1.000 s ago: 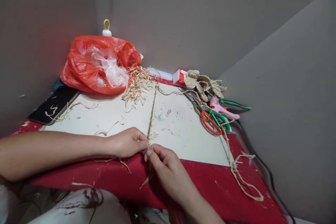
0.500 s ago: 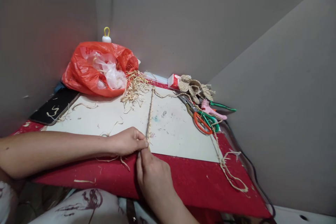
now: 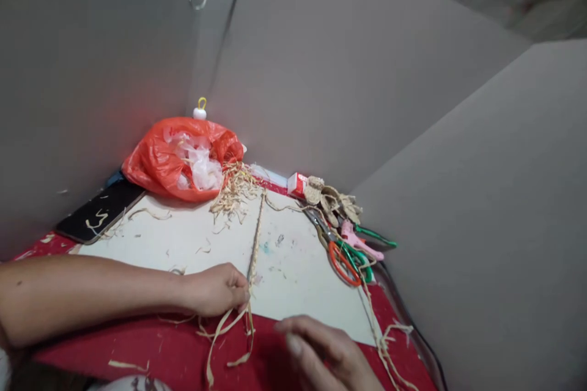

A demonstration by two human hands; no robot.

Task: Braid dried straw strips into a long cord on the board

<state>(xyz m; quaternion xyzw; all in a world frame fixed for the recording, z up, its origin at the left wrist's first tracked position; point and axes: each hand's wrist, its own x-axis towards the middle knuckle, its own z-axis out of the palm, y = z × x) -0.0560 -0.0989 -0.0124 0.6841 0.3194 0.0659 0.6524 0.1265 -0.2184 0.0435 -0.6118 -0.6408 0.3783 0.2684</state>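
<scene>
"How's our grip?"
"Our left hand pinches the lower end of the braided raffia-like cord, which runs up the white board; our right hand, loosely uncurled, looks empty."
"Doing it well?"
"We should keep that pinch firm, the loose strands separated."
"What's changed?"
"Our right hand has left the cord."

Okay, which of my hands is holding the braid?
Your left hand: it pinches the braid at its near end, while your right hand is apart from it, open.
</scene>
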